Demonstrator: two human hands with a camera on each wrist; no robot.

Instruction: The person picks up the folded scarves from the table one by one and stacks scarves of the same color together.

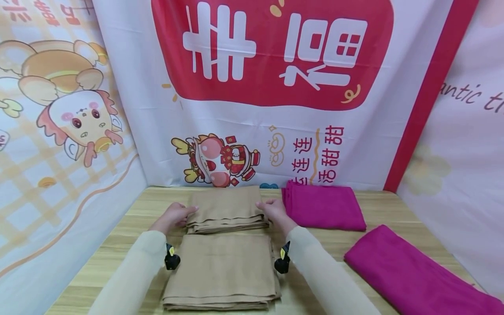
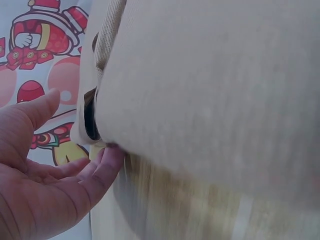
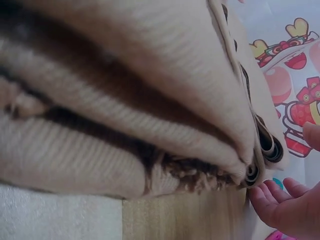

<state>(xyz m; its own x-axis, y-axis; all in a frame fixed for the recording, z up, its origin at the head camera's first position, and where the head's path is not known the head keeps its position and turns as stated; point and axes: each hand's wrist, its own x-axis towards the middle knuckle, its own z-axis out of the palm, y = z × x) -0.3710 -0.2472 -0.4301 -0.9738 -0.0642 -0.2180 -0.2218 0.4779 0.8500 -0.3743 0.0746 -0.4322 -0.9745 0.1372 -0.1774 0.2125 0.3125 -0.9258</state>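
Has the left hand at the nine o'clock edge of the farther tan cloth and the right hand at its three o'clock edge. In the left wrist view, reaches loosely spread fingers to the underside of a corner, with the thumb well apart from the fabric: a wide hand. In the right wrist view, sets gently bent fingers beside a layered corner, with the thumb again apart: also wide. Cannot tell the firmness of either contact.

Lies folded in several layers on the wooden table, at twelve o'clock from the nearer tan cloth and just beside it. Past the right hand, at three o'clock, shows a folded magenta cloth; at four o'clock, a slanted magenta cloth, cut off by the frame. At twelve o'clock, behind the table, displays a white hanging with a red panel.
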